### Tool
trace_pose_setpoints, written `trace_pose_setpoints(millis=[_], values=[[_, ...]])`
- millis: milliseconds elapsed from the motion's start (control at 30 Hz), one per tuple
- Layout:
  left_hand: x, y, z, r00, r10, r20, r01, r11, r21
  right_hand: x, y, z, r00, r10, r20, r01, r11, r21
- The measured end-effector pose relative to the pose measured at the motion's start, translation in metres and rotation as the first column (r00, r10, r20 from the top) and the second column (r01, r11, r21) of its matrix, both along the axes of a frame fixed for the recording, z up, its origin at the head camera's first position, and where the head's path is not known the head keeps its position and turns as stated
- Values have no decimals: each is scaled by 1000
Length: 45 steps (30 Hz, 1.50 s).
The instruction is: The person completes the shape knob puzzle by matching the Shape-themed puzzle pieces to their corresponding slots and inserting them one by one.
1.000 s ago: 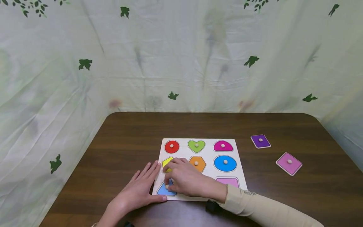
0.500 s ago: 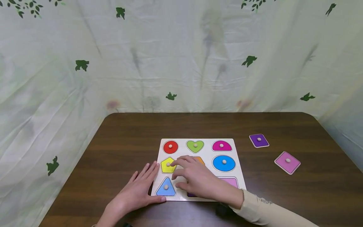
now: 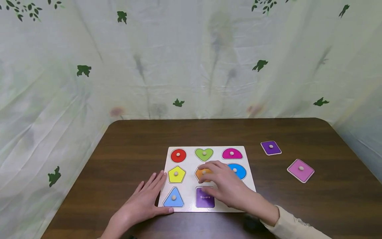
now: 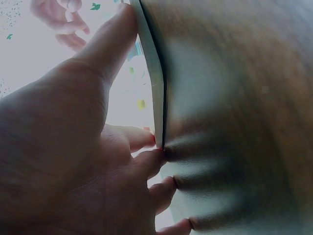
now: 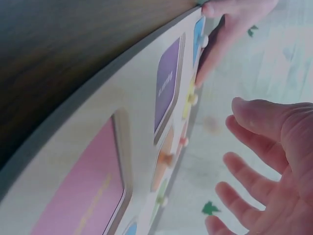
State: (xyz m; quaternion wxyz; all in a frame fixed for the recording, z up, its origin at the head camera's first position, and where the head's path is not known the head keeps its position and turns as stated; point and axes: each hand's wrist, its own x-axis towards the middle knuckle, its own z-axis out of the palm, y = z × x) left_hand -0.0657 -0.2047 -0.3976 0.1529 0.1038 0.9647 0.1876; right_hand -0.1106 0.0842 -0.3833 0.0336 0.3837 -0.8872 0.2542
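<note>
A white shape-puzzle board (image 3: 191, 158) lies near the table's front. My left hand (image 3: 142, 199) rests along its left edge, fingers straight, thumb at the near corner; the left wrist view shows fingertips on the table against the edge. My right hand (image 3: 229, 186) hovers over the board, holding nothing, its fingers loosely bent. The blue triangle piece (image 3: 172, 203) and yellow pentagon piece (image 3: 176, 179) sit in their recesses. A purple square recess (image 3: 205, 202) has no piece in it. In the right wrist view a pink recess (image 5: 88, 196) is bare too; my hand hides it from the head.
To the board's right lie a purple knobbed piece (image 3: 271, 151) and a larger pink knobbed piece (image 3: 298, 174). Red circle (image 3: 178, 160), green heart (image 3: 204, 158) and magenta half-circle (image 3: 231, 156) fill the far row. A patterned curtain (image 3: 191, 66) hangs behind the table.
My right hand has let go of the blue triangle's knob and moved right across the board, uncovering the triangle, the pentagon and the purple recess. My left hand stays at the board's edge.
</note>
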Motion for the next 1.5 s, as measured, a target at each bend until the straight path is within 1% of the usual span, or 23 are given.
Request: trace_pose_setpoints(millis=[167, 233, 467, 667, 867, 1000, 1267, 1500], values=[[1, -1, 1, 1000, -5, -13, 5, 1000, 17, -3, 15, -1, 998, -15, -59, 14, 999, -30], [2, -1, 2, 1000, -4, -13, 5, 1000, 19, -4, 21, -1, 997, -28, -68, 26, 999, -33], [1, -1, 1, 1000, 5, 3, -5, 1000, 10, -7, 40, -2, 996, -72, -53, 70, 997, -41], [0, 0, 0, 1000, 7, 8, -7, 1000, 4, -10, 56, -2, 991, -109, -78, 104, 992, -73], [0, 0, 0, 1000, 9, 4, -9, 1000, 5, -11, 72, -1, 980, -190, -63, 185, 980, -78], [0, 0, 0, 1000, 10, 2, -10, 1000, 5, -11, 81, -2, 972, -226, -64, 221, 973, -70], [1, -1, 0, 1000, 4, -12, -4, 1000, 14, -13, 102, -2, 958, -273, -91, 265, 960, -90], [1, -1, 1, 1000, 12, 5, -12, 1000, 16, -16, 119, -2, 948, -302, -99, 293, 951, -92]])
